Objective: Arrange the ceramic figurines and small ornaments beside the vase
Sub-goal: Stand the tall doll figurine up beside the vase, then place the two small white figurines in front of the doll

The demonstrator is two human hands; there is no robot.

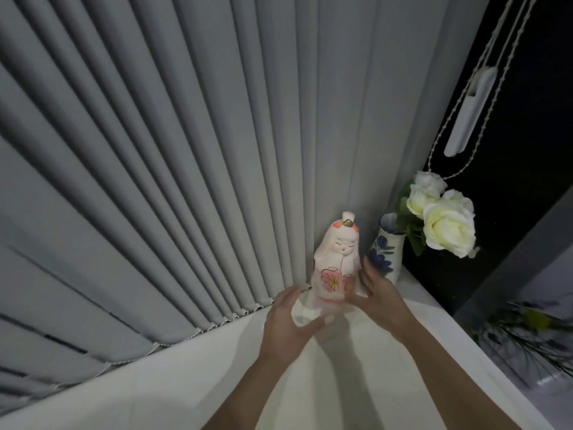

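A white ceramic doll figurine [338,259] with a pink flower on its robe stands upright on the white sill [192,373], just left of the vase [387,252]. The vase is white with blue flowers painted on it and holds white roses [446,225]. My left hand [291,321] cups the figurine's lower left side near its base. On the lower right side my right hand [381,296] touches it with fingers spread, between figurine and vase. The figurine's base is blurred and partly hidden by my fingers.
Grey vertical blind slats [186,150] hang right behind the sill and touch it. A dark window pane [511,181] with the blind's cords and a white handle [468,116] is at the right. Beyond the sill's right edge lies a flower-patterned surface [527,336].
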